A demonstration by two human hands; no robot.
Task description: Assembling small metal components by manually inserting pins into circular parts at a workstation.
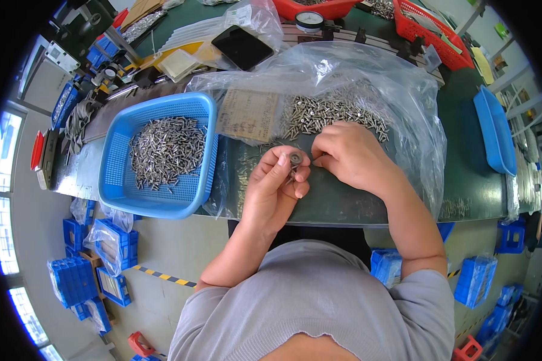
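Between the thumb and fingers of my left hand (270,186) is a small round metal ring (295,158). A few small metal screws (292,175) show just below it, against the fingers. My right hand (352,155) is closed in a pinch close beside the ring; whatever its fingertips hold is too small to make out. Beyond both hands, a heap of small metal screws (319,115) lies in a clear plastic bag (412,129). To my left, a blue plastic basket (153,203) contains many similar screws (167,150).
A brown cardboard piece (247,114) lies by the bag. Behind are a black phone (242,47), a round dial gauge (309,21) and a red basket (430,36). A blue tray (494,132) sits at the right edge. Blue crates (72,281) stand on the floor.
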